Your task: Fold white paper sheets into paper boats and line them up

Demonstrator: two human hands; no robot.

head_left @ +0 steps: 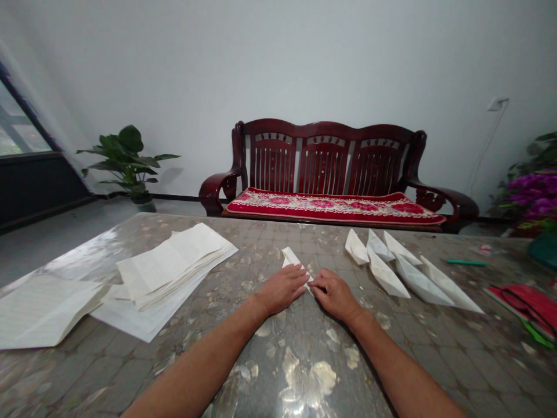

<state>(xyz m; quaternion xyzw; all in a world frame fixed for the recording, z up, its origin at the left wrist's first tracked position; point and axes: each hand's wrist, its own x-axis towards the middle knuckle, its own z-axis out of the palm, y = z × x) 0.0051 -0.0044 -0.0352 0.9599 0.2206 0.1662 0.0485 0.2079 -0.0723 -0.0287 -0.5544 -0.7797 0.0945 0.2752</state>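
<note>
A narrow strip of folded white paper lies on the table in front of me, partly hidden under my hands. My left hand rests flat across it, fingers stretched out and pressing it down. At the paper's near right end is my right hand, its fingers curled in and the thumb and forefinger closed at the edge. Several folded paper boats stand grouped to the right of my hands. Off to the left, a stack of paper sheets sits at an angle.
More loose sheets spread at the table's left edge. Right of the boats are a green pen and a red notebook. A wooden bench stands beyond the table, with a potted plant to its left.
</note>
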